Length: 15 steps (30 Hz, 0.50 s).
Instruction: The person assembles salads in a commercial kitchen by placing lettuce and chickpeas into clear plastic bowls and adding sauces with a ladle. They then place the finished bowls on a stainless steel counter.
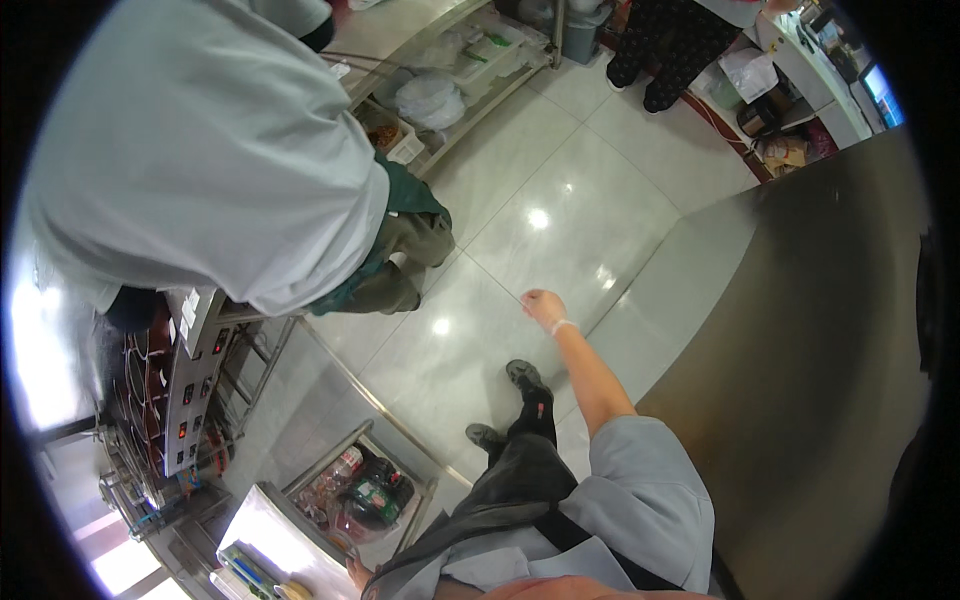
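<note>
My right arm reaches out over the tiled floor (480,320), away from any surface. My right hand (544,308), with a pale band at the wrist, has its fingers curled together; whether anything small is inside is hidden. Low in the view, only part of my left hand (358,574) shows beside the white-topped cart (285,535), its fingers mostly hidden. Close to it, a lower shelf holds several bottles (372,500), some dark and some clear. Green and blue items (245,570) lie on the cart's top.
A person in a pale shirt (220,150) stands at the left by a cooking unit with switches (195,385). A metal counter (800,330) runs along the right. At the back are a rack with bins and bags (430,100) and another person's dark trousers (675,50).
</note>
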### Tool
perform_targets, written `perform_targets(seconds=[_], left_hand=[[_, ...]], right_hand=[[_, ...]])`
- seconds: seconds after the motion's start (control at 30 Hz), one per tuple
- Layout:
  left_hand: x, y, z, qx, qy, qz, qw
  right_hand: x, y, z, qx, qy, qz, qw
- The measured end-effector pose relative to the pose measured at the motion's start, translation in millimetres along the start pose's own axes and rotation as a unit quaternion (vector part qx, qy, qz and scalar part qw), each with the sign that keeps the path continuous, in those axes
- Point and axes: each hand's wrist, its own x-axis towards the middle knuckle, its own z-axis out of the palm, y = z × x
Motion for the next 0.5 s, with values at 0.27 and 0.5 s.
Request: perform_targets(seconds=[0.27, 0.5], left_hand=[[21.3, 52.0, -28.7, 0.016, -0.015, 0.044, 0.999], [11.4, 63.1, -37.0, 0.03, -0.002, 0.071, 0.997]], right_hand=[[11.5, 106.0, 25.3, 0.069, -0.059, 0.142, 0.986], [-21.4, 127.9, 36.5, 0.111, -0.081, 0.164, 0.977]])
